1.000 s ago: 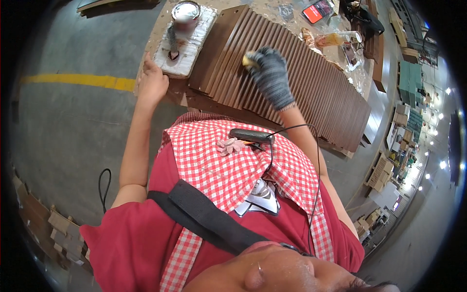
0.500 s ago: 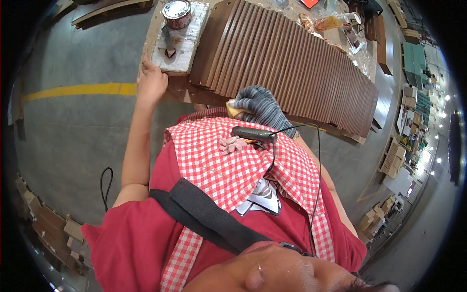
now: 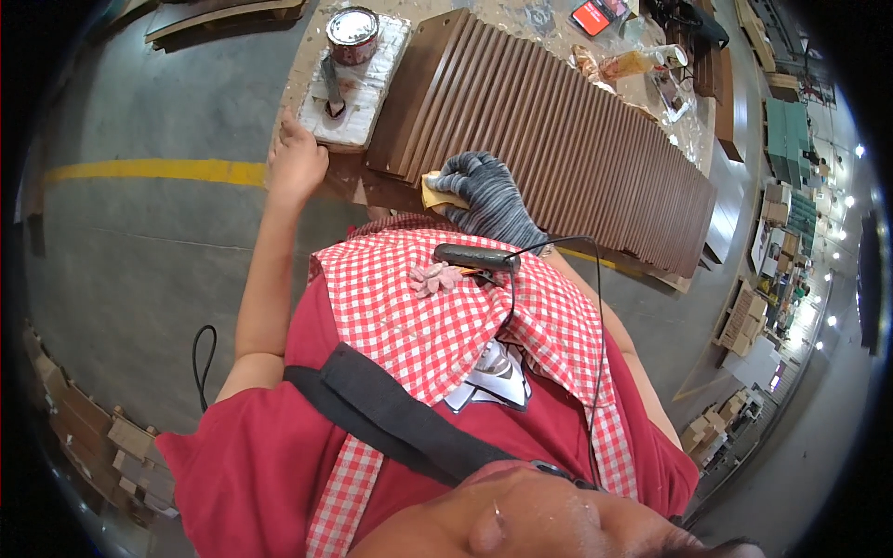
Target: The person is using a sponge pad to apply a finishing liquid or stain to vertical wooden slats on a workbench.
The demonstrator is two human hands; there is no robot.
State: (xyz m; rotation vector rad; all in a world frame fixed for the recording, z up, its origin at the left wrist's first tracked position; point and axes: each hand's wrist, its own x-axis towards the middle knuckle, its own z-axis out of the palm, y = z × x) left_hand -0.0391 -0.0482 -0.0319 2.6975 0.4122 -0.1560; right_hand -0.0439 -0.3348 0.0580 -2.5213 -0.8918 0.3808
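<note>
My right hand [image 3: 488, 197], in a grey striped glove, pinches a folded yellow piece that looks like sandpaper [image 3: 441, 192]. It is at the near edge of a long row of brown slats [image 3: 549, 130], which stand close together on the table. My bare left hand [image 3: 298, 160] rests at the table's near left corner, the index finger stretched out and the other fingers partly hidden. Just beyond it lies a white block [image 3: 370, 93], its surface smeared. On the block are a paint can [image 3: 353, 35] and a brush [image 3: 332, 82], its bristles by a dark red spot.
Plastic sheeting, a cup with brown stains [image 3: 672, 56] and a phone with a red screen [image 3: 593, 17] lie behind the slats. A black cable [image 3: 603, 325] hangs from a dark device [image 3: 476, 257] on my checked apron. Boxes [image 3: 744, 316] stand farther right.
My right hand has moved up and slightly left with the yellow piece, closer to the slats' near end. My left hand stays at the table corner. The view has shifted slightly.
</note>
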